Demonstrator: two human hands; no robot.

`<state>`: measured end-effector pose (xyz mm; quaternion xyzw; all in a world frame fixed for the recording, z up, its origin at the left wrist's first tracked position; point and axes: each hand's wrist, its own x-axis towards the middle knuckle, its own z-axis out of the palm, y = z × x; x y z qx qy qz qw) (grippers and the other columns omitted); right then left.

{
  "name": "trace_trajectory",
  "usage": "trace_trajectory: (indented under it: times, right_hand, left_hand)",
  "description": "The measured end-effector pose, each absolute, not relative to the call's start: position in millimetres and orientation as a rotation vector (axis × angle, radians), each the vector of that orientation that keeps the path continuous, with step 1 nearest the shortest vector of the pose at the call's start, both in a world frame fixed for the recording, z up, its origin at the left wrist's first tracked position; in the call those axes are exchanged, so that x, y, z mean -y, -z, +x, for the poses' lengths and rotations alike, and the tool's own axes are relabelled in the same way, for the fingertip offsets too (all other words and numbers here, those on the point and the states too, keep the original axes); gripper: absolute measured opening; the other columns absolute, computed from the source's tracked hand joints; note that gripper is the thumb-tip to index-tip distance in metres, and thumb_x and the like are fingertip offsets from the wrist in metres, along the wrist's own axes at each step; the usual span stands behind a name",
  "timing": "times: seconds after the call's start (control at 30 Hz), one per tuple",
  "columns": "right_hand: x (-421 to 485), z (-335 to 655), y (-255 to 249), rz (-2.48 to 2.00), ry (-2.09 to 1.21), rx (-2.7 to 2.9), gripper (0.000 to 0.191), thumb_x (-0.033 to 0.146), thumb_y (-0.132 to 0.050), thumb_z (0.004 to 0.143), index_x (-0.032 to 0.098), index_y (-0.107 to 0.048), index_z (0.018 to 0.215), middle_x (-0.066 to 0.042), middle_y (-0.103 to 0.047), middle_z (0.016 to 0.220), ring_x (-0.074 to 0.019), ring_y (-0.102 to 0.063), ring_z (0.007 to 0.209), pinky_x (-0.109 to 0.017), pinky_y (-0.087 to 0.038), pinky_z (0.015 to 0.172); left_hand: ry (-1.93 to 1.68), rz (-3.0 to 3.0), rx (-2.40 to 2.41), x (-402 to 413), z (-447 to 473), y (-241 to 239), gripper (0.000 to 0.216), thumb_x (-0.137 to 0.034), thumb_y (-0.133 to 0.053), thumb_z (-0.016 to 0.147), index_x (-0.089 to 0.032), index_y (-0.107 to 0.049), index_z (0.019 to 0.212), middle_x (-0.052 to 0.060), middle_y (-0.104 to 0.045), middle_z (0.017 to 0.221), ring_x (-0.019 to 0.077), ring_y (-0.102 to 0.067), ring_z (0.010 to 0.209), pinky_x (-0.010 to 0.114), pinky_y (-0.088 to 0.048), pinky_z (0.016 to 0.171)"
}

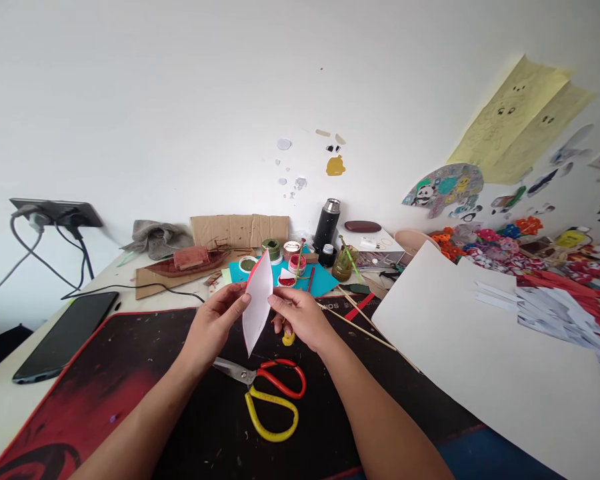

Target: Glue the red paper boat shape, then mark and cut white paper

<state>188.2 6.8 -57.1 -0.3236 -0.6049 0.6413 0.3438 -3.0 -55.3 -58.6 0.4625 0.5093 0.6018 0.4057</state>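
A pointed, leaf-shaped piece of paper, white on the near face with red along its edge, stands upright between my two hands. My left hand pinches its left edge, thumb on the white face. On the right edge, my right hand grips it with thumb and fingers. Below the hands lie scissors with one red and one yellow handle, on the dark mat. A small yellow object sits just under my right hand; its kind is unclear.
Paint jars stand on blue paper at the back, near a black flask. A phone lies left, a brown model boat behind it. Large white sheets and cut paper strips cover the right; thin sticks lie beside them.
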Motion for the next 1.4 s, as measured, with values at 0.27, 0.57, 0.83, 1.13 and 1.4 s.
trace_trajectory:
  times: [0.27,0.57,0.83,1.13,1.4]
  right_hand:
    - [-9,190,58,-0.777,-1.654,1.614,0.047,0.054,-0.077,0.092,0.020,-0.077,0.125,-0.001,-0.071,0.085,-0.0099,-0.065,0.053,-0.020,-0.038,0.042]
    - [-11,190,62,-0.802,-1.603,1.658,0.052,0.047,-0.075,0.092,0.017,-0.074,0.135,0.001,-0.069,0.072,-0.0128,-0.068,0.056,-0.019,-0.041,0.044]
    - [-10,189,62,-0.844,-1.561,1.677,0.050,0.046,-0.076,0.091,0.018,-0.077,0.132,0.002,-0.068,0.064,-0.0122,-0.061,0.051,-0.021,-0.041,0.045]
    - [-7,187,60,-0.876,-1.552,1.657,0.053,0.032,-0.071,0.090,0.020,-0.074,0.142,0.003,-0.069,0.060,-0.0127,-0.061,0.049,-0.020,-0.038,0.044]
    - [-7,187,62,-0.864,-1.553,1.610,0.052,0.029,-0.069,0.088,0.019,-0.076,0.139,0.003,-0.069,0.059,-0.0116,-0.058,0.047,-0.020,-0.038,0.045]
  left_hand:
    - [-1.551,1.536,-1.488,60,-8,62,0.046,-0.060,-0.078,0.090,-0.023,-0.079,0.117,0.010,-0.081,0.119,0.0295,-0.076,0.102,0.040,-0.060,0.093]
    - [-1.594,1.716,-1.463,57,-11,72,0.036,-0.049,-0.077,0.096,-0.025,-0.078,0.122,0.010,-0.080,0.125,0.0302,-0.075,0.115,0.043,-0.062,0.098]
    - [-1.641,2.097,-1.468,56,-13,74,0.024,-0.033,-0.073,0.103,-0.027,-0.073,0.126,0.007,-0.078,0.124,0.0256,-0.074,0.115,0.039,-0.061,0.100]
    - [-1.583,2.562,-1.494,62,-8,67,0.043,-0.013,-0.066,0.105,-0.028,-0.062,0.145,0.011,-0.072,0.130,0.0271,-0.069,0.124,0.044,-0.058,0.107]
    - [-1.556,2.610,-1.469,63,-6,65,0.048,-0.012,-0.067,0.103,-0.031,-0.064,0.147,0.011,-0.074,0.130,0.0302,-0.069,0.127,0.047,-0.056,0.109]
